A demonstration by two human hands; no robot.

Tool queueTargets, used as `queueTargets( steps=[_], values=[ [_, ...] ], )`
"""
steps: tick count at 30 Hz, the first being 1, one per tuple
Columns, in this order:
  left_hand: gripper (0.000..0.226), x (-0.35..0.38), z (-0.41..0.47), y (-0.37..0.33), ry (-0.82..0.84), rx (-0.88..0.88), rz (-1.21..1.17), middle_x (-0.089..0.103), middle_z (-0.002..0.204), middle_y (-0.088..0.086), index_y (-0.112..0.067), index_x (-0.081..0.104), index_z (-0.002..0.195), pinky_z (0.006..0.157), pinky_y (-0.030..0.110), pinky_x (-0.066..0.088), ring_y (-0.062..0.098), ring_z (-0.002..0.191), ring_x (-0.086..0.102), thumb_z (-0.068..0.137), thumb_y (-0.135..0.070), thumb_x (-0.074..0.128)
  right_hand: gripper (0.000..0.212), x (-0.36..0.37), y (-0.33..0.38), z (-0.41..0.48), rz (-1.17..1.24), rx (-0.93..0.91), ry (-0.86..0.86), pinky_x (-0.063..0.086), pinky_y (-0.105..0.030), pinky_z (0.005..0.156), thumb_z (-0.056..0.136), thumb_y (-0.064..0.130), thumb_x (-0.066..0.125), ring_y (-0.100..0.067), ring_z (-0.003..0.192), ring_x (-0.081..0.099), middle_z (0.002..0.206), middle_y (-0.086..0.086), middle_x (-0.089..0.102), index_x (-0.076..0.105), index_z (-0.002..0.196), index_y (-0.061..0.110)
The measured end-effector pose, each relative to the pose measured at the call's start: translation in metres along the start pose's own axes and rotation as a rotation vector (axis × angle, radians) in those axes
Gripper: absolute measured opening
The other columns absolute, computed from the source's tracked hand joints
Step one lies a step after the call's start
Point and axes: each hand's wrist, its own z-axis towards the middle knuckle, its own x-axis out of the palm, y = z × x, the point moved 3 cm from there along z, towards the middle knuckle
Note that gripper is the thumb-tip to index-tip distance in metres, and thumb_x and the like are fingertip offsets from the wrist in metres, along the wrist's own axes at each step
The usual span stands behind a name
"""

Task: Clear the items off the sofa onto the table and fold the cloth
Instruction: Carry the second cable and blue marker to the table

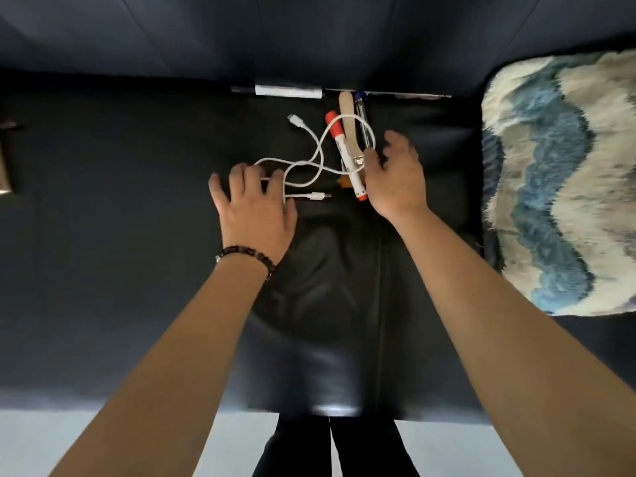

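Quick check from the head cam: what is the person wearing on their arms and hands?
Both forearms are bare, with no sleeves in view and no gloves. The left hand has a dark beaded bracelet around its wrist. The right hand and its wrist show nothing worn.

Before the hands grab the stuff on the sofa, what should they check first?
1. Left hand on the white cable: ok, fingers rest on it.
2. Right hand at the red marker: ok, fingertips beside it.
3. Firm grip on either: cannot tell.
4. Cable free of the marker: not ok, it loops over it.
5. Black marker at the seat's back crease reached: not ok, untouched.
6. Table in sight: not ok.
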Motion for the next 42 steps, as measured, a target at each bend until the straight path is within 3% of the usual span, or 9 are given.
queueTargets(
  steps=[4,7,12,18,25,31,35,38,42],
  values=[
    [0.029,-0.003,-0.026,0.019,-0.113,0.024,0.075,0.056,0.107,0.015,-0.011,0.058,0.114,0.083,0.050,0.039,0.038,0.100,0.051,0.097,-0.032,0.047,0.050,0.023,-0.015,-0.012,-0.170,0.000,0.198,0.047,-0.037,0.095,0.092,0.047,0.060,-0.028,0.117,0.056,0.123,-0.009,0.061,0.052,0.130,0.015],
    [0.024,0.000,-0.041,0.018,-0.108,-0.037,0.063,0.058,0.091,0.015,-0.008,0.060,0.102,0.066,0.045,0.041,0.035,0.079,0.052,0.100,-0.028,0.047,0.048,0.032,-0.025,-0.021,-0.235,-0.021,0.174,0.047,-0.038,0.088,0.095,0.051,0.055,-0.032,0.110,0.059,0.118,-0.011,0.062,0.052,0.120,0.010],
    [0.027,-0.001,-0.039,0.017,-0.083,-0.087,-0.044,0.061,0.085,0.014,-0.006,0.059,0.098,0.064,0.044,0.042,0.036,0.074,0.056,0.102,-0.029,0.044,0.058,0.029,-0.035,-0.027,-0.365,-0.125,0.175,0.045,-0.038,0.079,0.093,0.064,0.046,-0.034,0.099,0.061,0.106,-0.013,0.063,0.051,0.108,0.008],
    [0.025,-0.043,-0.066,0.019,-0.029,-0.168,-0.423,0.061,0.089,0.012,-0.005,0.056,0.097,0.067,0.041,0.041,0.034,0.083,0.052,0.101,-0.027,0.046,0.047,-0.015,-0.034,-0.078,-0.135,-0.070,0.168,0.043,-0.034,0.074,0.096,0.060,0.044,-0.022,0.091,0.059,0.099,-0.002,0.063,0.053,0.115,0.018],
    [0.021,-0.181,-0.155,0.009,-0.100,-0.216,-0.720,0.050,0.073,-0.006,-0.017,0.053,0.090,0.061,0.033,0.040,0.020,0.068,0.049,0.100,-0.034,0.044,0.022,-0.122,0.004,-0.218,0.196,-0.024,0.068,0.041,-0.018,0.059,0.098,0.052,0.048,-0.006,0.060,0.054,0.063,0.014,0.053,0.055,0.097,0.031],
    [0.014,-0.356,-0.230,-0.005,-0.160,-0.124,-0.770,0.048,0.070,-0.014,-0.029,0.048,0.084,0.057,0.017,0.032,0.006,0.064,0.049,0.098,-0.033,0.047,0.002,-0.246,0.087,-0.325,0.349,-0.053,0.010,0.046,-0.025,0.068,0.097,0.043,0.054,-0.010,0.070,0.058,0.071,0.007,0.056,0.056,0.097,0.043],
    [0.008,-0.460,-0.264,-0.003,-0.286,-0.042,-0.846,0.052,0.078,-0.011,-0.024,0.053,0.090,0.062,0.022,0.038,0.010,0.069,0.053,0.097,-0.027,0.051,0.001,-0.324,0.141,-0.390,0.418,-0.100,-0.116,0.040,-0.012,0.060,0.097,0.044,0.055,0.001,0.062,0.050,0.068,0.021,0.054,0.056,0.098,0.044],
    [0.006,-0.525,-0.292,0.004,-0.376,0.044,-0.907,0.054,0.082,-0.005,-0.019,0.056,0.091,0.065,0.026,0.041,0.013,0.070,0.054,0.097,-0.021,0.054,0.015,-0.370,0.166,-0.447,0.486,-0.112,-0.202,0.040,-0.012,0.068,0.097,0.043,0.055,0.004,0.073,0.054,0.081,0.020,0.060,0.054,0.112,0.045],
    [0.008,-0.568,-0.335,0.025,-0.421,0.192,-0.964,0.053,0.079,-0.004,-0.027,0.053,0.090,0.062,0.019,0.040,0.012,0.068,0.052,0.098,-0.029,0.053,0.022,-0.399,0.175,-0.536,0.534,-0.135,-0.376,0.047,-0.011,0.068,0.098,0.033,0.055,-0.001,0.078,0.060,0.092,0.021,0.064,0.053,0.104,0.055]
  ],
)
